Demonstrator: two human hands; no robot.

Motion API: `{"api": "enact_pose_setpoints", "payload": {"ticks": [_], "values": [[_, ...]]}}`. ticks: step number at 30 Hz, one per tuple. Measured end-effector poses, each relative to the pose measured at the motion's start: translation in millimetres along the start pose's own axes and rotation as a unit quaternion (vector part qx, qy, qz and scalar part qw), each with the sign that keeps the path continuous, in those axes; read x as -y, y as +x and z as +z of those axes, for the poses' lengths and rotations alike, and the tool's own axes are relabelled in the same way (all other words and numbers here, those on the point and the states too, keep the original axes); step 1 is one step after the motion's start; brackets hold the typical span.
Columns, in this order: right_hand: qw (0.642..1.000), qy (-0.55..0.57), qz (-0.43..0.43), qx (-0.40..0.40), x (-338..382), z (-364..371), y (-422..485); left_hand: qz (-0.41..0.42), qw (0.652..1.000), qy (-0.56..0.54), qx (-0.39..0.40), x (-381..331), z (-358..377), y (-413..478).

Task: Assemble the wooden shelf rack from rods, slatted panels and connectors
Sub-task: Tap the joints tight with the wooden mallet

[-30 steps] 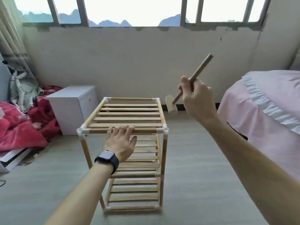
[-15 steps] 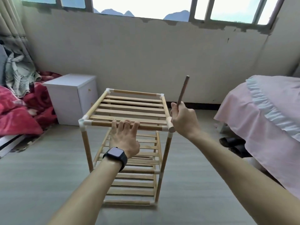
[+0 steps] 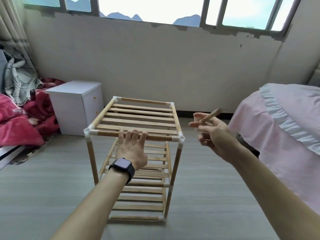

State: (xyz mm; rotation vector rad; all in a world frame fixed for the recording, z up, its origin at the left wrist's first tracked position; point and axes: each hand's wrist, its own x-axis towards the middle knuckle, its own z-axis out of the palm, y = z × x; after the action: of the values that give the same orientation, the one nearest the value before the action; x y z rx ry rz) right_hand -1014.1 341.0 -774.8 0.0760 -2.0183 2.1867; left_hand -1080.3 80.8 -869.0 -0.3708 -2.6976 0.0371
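Observation:
The wooden shelf rack [image 3: 138,118] stands upright on the floor, three slatted tiers joined by rods and white corner connectors [image 3: 180,138]. My left hand [image 3: 131,146] grips the top tier's front rod near its middle, fingers curled over it. My right hand [image 3: 213,134] hovers to the right of the rack's top front corner, apart from it, and holds a small wooden mallet [image 3: 210,115] by its handle. The mallet is motion-blurred, and its pale head shows at my fingertips.
A white bedside cabinet [image 3: 74,104] stands behind the rack on the left, beside red bedding [image 3: 19,125]. A bed with a pink cover [image 3: 280,129] fills the right side. A wall with windows is behind. Bare grey floor surrounds the rack.
My right hand brought the mallet down onto the rack's front right top corner, then swung it back out to the right. My left hand stayed on the front rod.

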Motion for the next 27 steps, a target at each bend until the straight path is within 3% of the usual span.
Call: {"api": "enact_pose_setpoints", "payload": {"ticks": [2, 4, 6, 8, 11, 15, 19, 20, 21, 24, 26, 27], "values": [[0.99, 0.103, 0.089, 0.041, -5.7, -8.1, -12.4, -0.002, 1.0, 0.001, -0.005, -1.6, 0.9, -0.1], [0.985, 0.138, 0.102, -0.003, -11.5, -12.8, -18.7, -0.003, 1.0, 0.001, -0.009, -2.8, 2.3, 1.0], [0.995, 0.017, 0.083, -0.059, -20.8, -13.5, -23.9, -0.003, 1.0, 0.003, -0.011, -1.9, 2.9, 1.5], [0.988, -0.12, 0.081, -0.061, -35.7, -14.8, -31.5, 0.0, 1.0, 0.007, -0.014, -0.8, 4.3, 0.6], [0.975, -0.206, 0.047, -0.06, -51.9, -18.2, -41.2, 0.006, 1.0, 0.012, -0.017, -2.2, 5.1, 1.2], [0.899, -0.428, -0.042, -0.084, -47.2, -14.5, -42.9, 0.0, 1.0, 0.013, -0.014, -2.4, 5.1, 2.7], [0.813, -0.579, -0.068, 0.019, -25.0, -10.0, -37.0, 0.001, 0.999, 0.019, -0.031, -1.5, 9.0, 2.5], [0.806, -0.587, -0.071, 0.029, -17.1, -11.0, -33.7, 0.002, 0.999, 0.021, -0.035, -1.3, 10.0, 2.5], [0.813, -0.574, -0.093, 0.023, -10.2, -12.6, -29.8, 0.002, 0.999, 0.022, -0.037, -1.5, 10.9, 2.3], [0.88, -0.412, -0.226, -0.072, 0.9, -9.6, -26.8, 0.003, 0.999, 0.023, -0.039, -2.7, 12.6, 2.3], [0.869, -0.446, -0.205, -0.063, -0.4, -7.3, -25.5, 0.003, 0.999, 0.023, -0.041, -2.7, 12.7, 2.6], [0.837, -0.532, -0.131, 0.001, -3.8, -7.3, -24.0, 0.003, 0.999, 0.023, -0.042, -2.5, 12.6, 2.1]]}}
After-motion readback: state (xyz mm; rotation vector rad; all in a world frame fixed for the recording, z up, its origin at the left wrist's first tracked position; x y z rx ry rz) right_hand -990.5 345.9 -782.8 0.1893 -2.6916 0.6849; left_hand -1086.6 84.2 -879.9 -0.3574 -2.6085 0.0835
